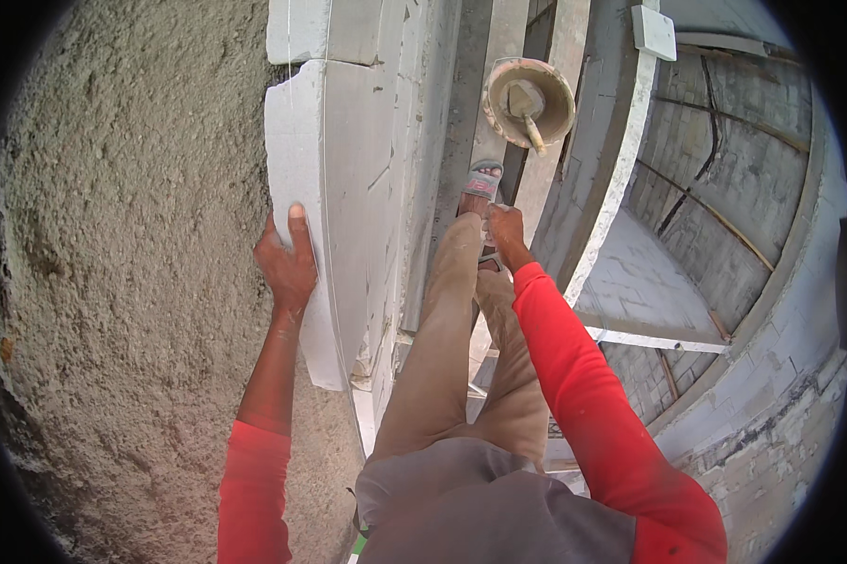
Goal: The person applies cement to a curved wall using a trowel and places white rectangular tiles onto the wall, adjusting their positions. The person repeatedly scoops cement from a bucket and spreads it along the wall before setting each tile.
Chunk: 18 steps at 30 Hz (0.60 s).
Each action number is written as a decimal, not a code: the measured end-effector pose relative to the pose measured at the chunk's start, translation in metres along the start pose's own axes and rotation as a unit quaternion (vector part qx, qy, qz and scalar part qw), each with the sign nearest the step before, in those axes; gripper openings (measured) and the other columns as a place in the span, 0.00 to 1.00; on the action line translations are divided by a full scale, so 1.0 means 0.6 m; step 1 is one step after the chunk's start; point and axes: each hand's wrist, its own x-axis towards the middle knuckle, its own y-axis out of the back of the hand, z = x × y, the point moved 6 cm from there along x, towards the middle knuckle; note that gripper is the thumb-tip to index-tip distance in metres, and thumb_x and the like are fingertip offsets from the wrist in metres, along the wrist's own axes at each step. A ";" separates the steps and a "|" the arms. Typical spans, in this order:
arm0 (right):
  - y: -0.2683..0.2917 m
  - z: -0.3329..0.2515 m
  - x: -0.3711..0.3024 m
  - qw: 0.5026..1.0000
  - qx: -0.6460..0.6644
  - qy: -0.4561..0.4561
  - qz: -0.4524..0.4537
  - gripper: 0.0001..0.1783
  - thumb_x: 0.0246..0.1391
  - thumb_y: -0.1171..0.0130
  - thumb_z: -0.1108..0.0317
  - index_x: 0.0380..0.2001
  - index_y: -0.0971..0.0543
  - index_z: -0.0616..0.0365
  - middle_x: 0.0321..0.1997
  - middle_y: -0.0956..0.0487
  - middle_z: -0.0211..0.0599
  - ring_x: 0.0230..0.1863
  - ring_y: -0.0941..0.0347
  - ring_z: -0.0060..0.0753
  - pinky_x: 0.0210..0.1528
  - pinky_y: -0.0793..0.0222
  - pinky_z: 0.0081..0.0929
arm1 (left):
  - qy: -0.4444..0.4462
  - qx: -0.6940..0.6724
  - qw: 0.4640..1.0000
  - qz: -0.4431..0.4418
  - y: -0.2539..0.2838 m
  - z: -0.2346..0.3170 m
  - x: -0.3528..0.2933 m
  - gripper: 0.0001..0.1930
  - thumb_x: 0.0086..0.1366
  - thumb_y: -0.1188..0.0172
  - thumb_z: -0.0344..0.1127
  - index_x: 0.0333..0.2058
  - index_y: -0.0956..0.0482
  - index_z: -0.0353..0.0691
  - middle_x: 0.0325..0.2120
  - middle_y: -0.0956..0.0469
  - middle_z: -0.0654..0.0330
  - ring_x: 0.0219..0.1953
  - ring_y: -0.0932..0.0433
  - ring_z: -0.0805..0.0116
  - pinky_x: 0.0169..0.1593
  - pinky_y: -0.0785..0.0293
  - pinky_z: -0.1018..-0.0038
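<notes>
My left hand (287,263) grips the outer edge of a long white lightweight concrete block (296,141) on top of the wall, thumb on its upper face and fingers down the far side. The block's outer edge is uneven, and another white block (298,28) adjoins its far end. My right hand (506,235) is closed in front of my lower leg, above the planks; what it holds, if anything, is hidden. Farther ahead, a round mortar-stained bucket (494,86) stands on the planks. A trowel (533,132) lies in it with its handle over the near rim.
I stand in sandals (482,177) on narrow wooden planks (539,183) with gaps between them. Left of the wall lies a rough grey cement surface (132,188). To the right, a white-edged beam (621,179) borders a deep drop to block walls and wooden poles (724,226).
</notes>
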 end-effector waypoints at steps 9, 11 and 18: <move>0.050 -0.247 0.260 0.859 -0.376 0.332 0.107 0.23 0.52 0.29 0.55 0.41 0.13 0.67 0.49 0.13 0.64 0.53 0.15 0.65 0.57 0.18 0.52 | 0.073 0.012 0.997 -0.008 -0.002 -0.050 -0.021 0.36 0.85 0.55 0.63 0.45 0.24 0.26 0.32 0.23 0.55 0.37 0.24 0.66 0.44 0.25 0.62; -0.017 -0.306 0.300 0.844 -0.385 0.358 0.104 0.23 0.53 0.29 0.55 0.42 0.13 0.66 0.54 0.16 0.67 0.60 0.19 0.65 0.61 0.20 0.52 | 0.064 0.031 0.997 0.025 0.006 -0.060 -0.026 0.40 0.84 0.59 0.69 0.43 0.25 0.26 0.32 0.25 0.55 0.37 0.25 0.67 0.45 0.25 0.62; -0.102 -0.372 0.340 0.915 -0.199 0.276 0.217 0.29 0.56 0.29 0.51 0.45 0.14 0.71 0.55 0.17 0.69 0.63 0.20 0.64 0.64 0.23 0.52 | 0.163 0.073 0.984 -0.010 0.027 -0.082 -0.031 0.45 0.79 0.61 0.77 0.44 0.28 0.28 0.38 0.25 0.54 0.40 0.25 0.66 0.47 0.23 0.62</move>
